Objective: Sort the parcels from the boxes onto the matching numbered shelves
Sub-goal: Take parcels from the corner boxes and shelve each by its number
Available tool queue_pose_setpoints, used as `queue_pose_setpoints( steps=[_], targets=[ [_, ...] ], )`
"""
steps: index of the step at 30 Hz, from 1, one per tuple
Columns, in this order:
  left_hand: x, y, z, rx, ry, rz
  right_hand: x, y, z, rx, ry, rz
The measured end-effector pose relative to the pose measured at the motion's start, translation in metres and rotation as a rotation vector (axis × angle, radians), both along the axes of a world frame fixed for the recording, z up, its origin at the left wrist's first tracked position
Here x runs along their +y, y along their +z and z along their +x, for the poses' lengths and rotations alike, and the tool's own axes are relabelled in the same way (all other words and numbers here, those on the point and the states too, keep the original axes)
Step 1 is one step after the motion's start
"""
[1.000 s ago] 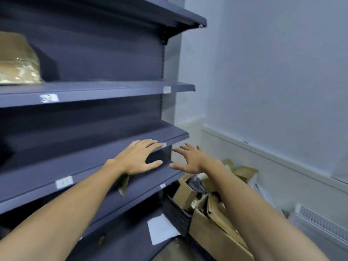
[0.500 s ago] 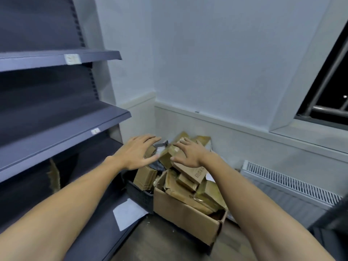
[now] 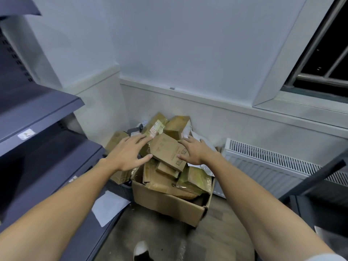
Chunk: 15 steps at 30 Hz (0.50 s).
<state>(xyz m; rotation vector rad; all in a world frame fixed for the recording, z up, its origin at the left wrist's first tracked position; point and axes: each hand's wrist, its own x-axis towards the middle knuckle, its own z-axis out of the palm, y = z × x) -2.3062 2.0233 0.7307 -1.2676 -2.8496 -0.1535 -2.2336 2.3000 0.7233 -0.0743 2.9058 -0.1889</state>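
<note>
Step in hand: picking the next parcel out of the heap; none is lifted yet.
Task's thing: a flat brown parcel (image 3: 167, 151) lies tilted on top of the pile, which overfills the open cardboard box (image 3: 165, 203) on the floor in the corner.
Left hand (image 3: 130, 153): reaches forward on a long arm, palm down, fingers spread and straight, thumb toward the parcel's left corner; it grasps nothing.
Right hand (image 3: 195, 152): mirrors it at the parcel's right edge, fingers fanned, nothing held; whether the thumb touches the cardboard cannot be told.
Next move, as judged: both hands close in on the parcel's two sides and lift it clear; its number must then be read, as the print is too small to make out here.
Destination: dark shelves (image 3: 37, 108) stand at the left, a small white label (image 3: 26, 134) on one front edge.
Hazard: loose neighbours may slide when the top parcel goes.
</note>
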Motion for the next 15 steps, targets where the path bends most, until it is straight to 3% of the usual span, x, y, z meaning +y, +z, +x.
queue_pose_setpoints(
  steps=[15],
  targets=[
    [0.056,-0.075,-0.148,-0.167,-0.180,-0.098,0.037,-0.063,-0.085,-0.124,-0.282,-0.060]
  ],
)
